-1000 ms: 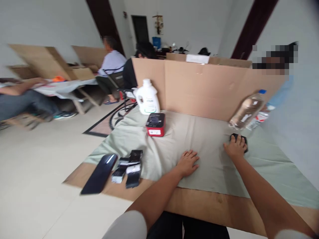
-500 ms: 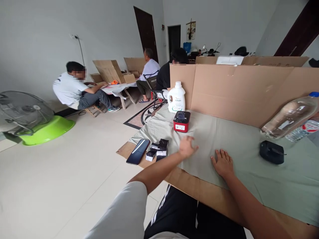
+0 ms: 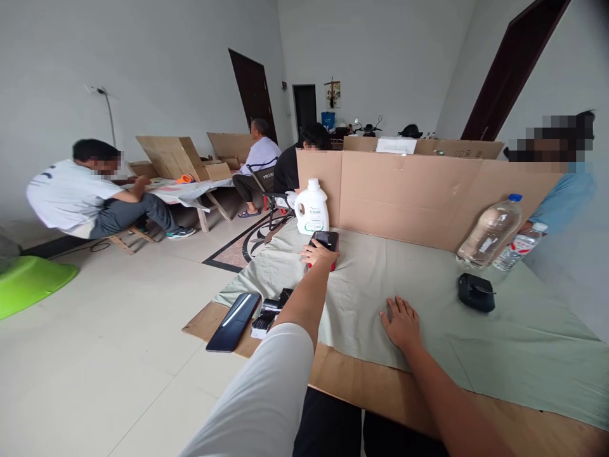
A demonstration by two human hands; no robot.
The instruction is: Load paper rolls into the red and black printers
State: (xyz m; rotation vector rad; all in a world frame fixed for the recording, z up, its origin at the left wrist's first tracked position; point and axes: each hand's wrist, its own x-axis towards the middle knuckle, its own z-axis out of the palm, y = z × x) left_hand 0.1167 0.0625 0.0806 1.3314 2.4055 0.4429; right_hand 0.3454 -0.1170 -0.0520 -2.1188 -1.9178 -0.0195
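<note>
My left hand (image 3: 320,254) reaches forward to a small box with a black top and red sides (image 3: 326,238). Its fingers lie along the left of the box and the thumb is at the right, gripping it where it stands. The hand hides most of the box's front. My right hand (image 3: 402,322) rests flat on the grey-green cloth (image 3: 361,298), fingers spread, holding nothing. Behind the box stands a white jug with a handle (image 3: 313,208). Left of my forearm lie a dark smartphone (image 3: 233,322) and several black-and-white small blocks (image 3: 266,315), partly covered by my arm.
A cardboard screen (image 3: 399,197) stands along the table's far side. On the right are a large clear bottle with a blue cap (image 3: 490,231), a smaller water bottle (image 3: 521,247) and a black case (image 3: 476,292). Other people sit at tables beyond, and one person is behind the screen.
My left hand has moved forward and left from above the cloth onto the red and black box. My right hand stays flat on the cloth. The view has turned right.
</note>
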